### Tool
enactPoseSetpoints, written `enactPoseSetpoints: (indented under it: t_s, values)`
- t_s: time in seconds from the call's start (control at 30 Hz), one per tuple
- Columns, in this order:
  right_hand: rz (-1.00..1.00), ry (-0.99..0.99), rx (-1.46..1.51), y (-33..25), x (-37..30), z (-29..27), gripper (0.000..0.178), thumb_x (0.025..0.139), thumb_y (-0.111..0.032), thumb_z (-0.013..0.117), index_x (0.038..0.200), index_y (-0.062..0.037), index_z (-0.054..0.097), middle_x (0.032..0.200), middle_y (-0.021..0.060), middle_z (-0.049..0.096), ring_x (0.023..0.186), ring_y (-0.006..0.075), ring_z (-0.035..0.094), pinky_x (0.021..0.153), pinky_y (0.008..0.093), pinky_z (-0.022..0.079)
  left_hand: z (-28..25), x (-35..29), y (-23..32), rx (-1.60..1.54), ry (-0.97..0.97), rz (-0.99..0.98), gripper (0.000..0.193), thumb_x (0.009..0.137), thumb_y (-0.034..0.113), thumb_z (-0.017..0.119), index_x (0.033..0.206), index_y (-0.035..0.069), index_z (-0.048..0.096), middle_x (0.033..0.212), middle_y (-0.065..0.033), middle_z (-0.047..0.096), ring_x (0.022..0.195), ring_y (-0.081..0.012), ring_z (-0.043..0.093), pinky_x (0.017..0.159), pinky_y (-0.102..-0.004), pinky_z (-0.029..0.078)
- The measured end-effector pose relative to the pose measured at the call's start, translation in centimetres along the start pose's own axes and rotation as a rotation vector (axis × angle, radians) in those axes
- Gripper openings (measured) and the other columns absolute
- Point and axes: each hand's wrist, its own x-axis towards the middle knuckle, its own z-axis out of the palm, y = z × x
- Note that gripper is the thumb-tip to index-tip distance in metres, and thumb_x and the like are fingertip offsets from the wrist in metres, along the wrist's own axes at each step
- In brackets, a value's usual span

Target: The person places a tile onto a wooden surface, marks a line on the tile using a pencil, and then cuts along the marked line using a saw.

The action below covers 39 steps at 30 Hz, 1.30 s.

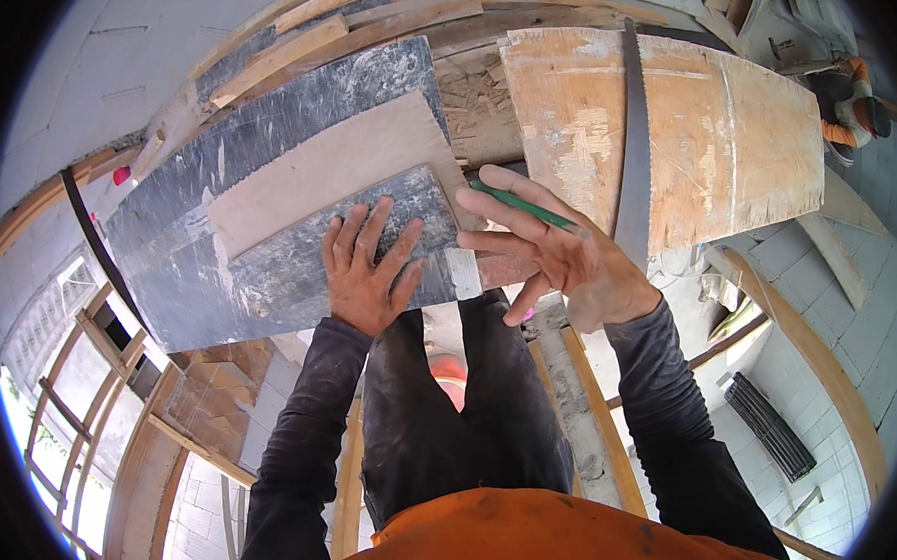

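My left hand (367, 266) lies flat with spread fingers on a small dark, paint-smeared board (299, 273). Under that board is a pale, rough-edged panel (323, 164), and both rest on a larger dark sheet (176, 208). My right hand (579, 261) is raised just right of the boards, its fingers loosely apart. A slim green pencil (522, 205) is tucked between those fingers. Below the small board's right corner, a short whitish block (462, 273) shows between my hands. Farther right, a long grey saw blade (636, 138) lies across a worn plywood sheet (716, 122).
Long timber strips (359, 36) run along the far side. A reddish container (448, 378) shows between my legs, with wooden beams (603, 417) to the right. A bundle of dark rods (770, 426) lies lower right. Another person (851, 107) is at the far right.
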Motion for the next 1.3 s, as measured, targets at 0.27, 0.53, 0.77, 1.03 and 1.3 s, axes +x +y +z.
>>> enactPoseSetpoints:
  t_s: [0.27, 0.53, 0.77, 1.03, 1.3]
  values:
    - [-0.27, 0.482, -0.65, 4.2, 3.4, -1.1, 0.024, 0.1, -0.016, 0.076, 0.115, 0.0019, 0.075, 0.113, 0.0105, 0.075, 0.083, 0.0077, 0.068, 0.065, 0.0206, 0.054, 0.1, 0.0, 0.2, 0.036, -0.002, -0.025, 0.054, 0.085, 0.032, 0.081, 0.138, 0.031, 0.07, 0.163, -0.0053, 0.045, 0.153, -0.0286, 0.032, 0.127, -0.0552, 0.017]
    - [-0.444, 0.451, -0.984, 6.1, 5.2, -2.1, 0.019, 0.091, -0.011, 0.079, 0.108, -0.0034, 0.078, 0.096, 0.0103, 0.075, 0.081, 0.0153, 0.073, 0.068, 0.0282, 0.057, 0.3, 0.0, 0.4, 0.021, 0.044, -0.046, 0.057, 0.079, 0.031, 0.085, 0.135, 0.032, 0.072, 0.153, -0.0035, 0.053, 0.141, -0.0285, 0.044, 0.125, -0.0567, 0.021]
    - [-0.558, 0.407, -1.072, 6.1, 5.7, -2.4, 0.02, 0.087, -0.007, 0.079, 0.106, -0.0036, 0.078, 0.092, 0.0122, 0.075, 0.078, 0.0204, 0.073, 0.069, 0.031, 0.056, 0.2, 0.1, 0.4, 0.022, 0.037, -0.05, 0.057, 0.078, 0.031, 0.085, 0.134, 0.032, 0.073, 0.153, -0.0036, 0.053, 0.139, -0.0284, 0.046, 0.124, -0.0569, 0.023]
    - [-0.494, 0.338, -1.091, 5.8, 6.1, -2.6, 0.022, 0.086, -0.006, 0.079, 0.108, -0.0029, 0.078, 0.092, 0.0131, 0.076, 0.076, 0.0218, 0.074, 0.067, 0.0314, 0.057, 0.3, 0.0, 0.3, 0.027, 0.044, -0.049, 0.057, 0.079, 0.031, 0.083, 0.134, 0.034, 0.072, 0.153, -0.0032, 0.054, 0.139, -0.0276, 0.046, 0.124, -0.0573, 0.024]
    - [-0.543, 0.268, -1.203, 5.2, 6.5, -1.6, 0.027, 0.083, -0.005, 0.08, 0.11, -0.0035, 0.076, 0.092, 0.0146, 0.073, 0.077, 0.032, 0.074, 0.068, 0.0368, 0.059, 0.6, -0.2, 0.2, 0.025, 0.056, -0.07, 0.046, 0.086, 0.038, 0.077, 0.131, 0.037, 0.074, 0.154, 0.0014, 0.054, 0.139, -0.0241, 0.046, 0.126, -0.0544, 0.022]
